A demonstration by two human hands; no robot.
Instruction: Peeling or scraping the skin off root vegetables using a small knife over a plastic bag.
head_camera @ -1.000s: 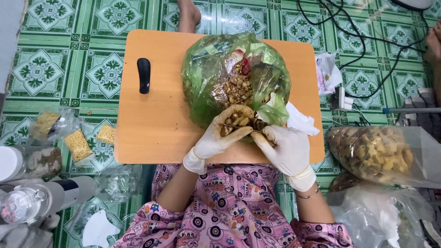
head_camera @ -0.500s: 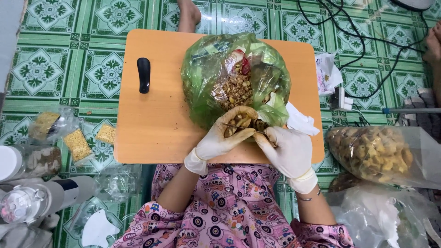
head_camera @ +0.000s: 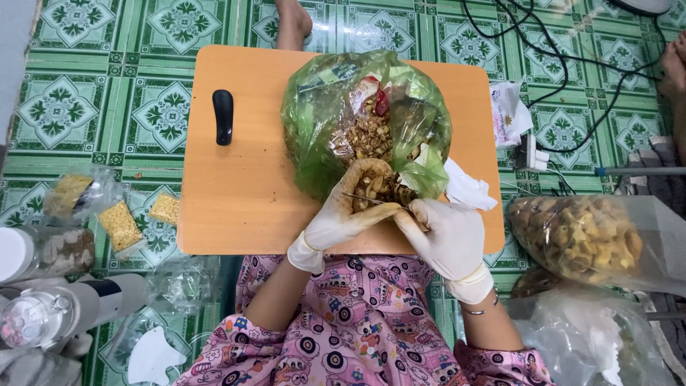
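As 0.5 s ago, nothing moved | L hand (head_camera: 341, 214) cups snack wrap (head_camera: 371, 184) | R hand (head_camera: 446, 236) pinches its edge | green bag (head_camera: 364, 114) same spot

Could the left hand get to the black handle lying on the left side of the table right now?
Probably not at once: the left hand is cupped around a small filled bag. The table lies bare between it and the black handle.

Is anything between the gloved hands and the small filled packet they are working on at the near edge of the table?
Nothing visible. The left hand cups the small packet directly, and the right hand touches it from the other side. The green bag lies just behind on the table.
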